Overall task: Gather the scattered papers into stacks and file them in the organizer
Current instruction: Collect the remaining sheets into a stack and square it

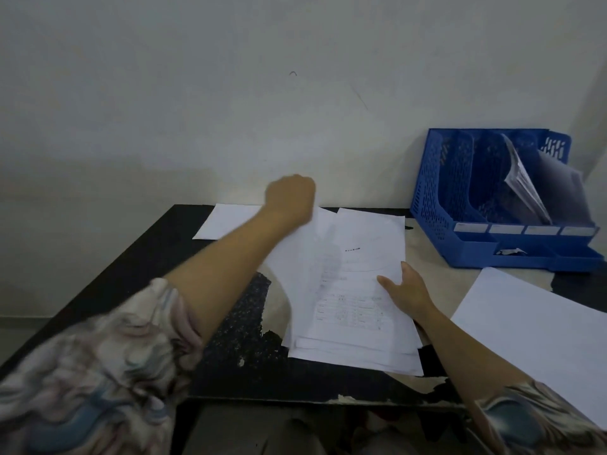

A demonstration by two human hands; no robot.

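Note:
A loose stack of white papers [353, 323] lies in the middle of the worn black table [236, 366], printed text on its top sheet. My left hand [290, 197] reaches to the far edge and grips the upper corner of a sheet [295, 251], lifting it over the stack. My right hand [405, 289] rests on the stack's right edge, thumb on top and fingers round the side. A blue plastic organizer [437, 205] stands at the back right, with some papers [532, 185] leaning in one of its slots.
A single white sheet [226, 221] lies at the table's far edge, left of my left hand. A large blank sheet [538, 330] covers the table's right side. The wall stands directly behind the table. The table's front edge is chipped.

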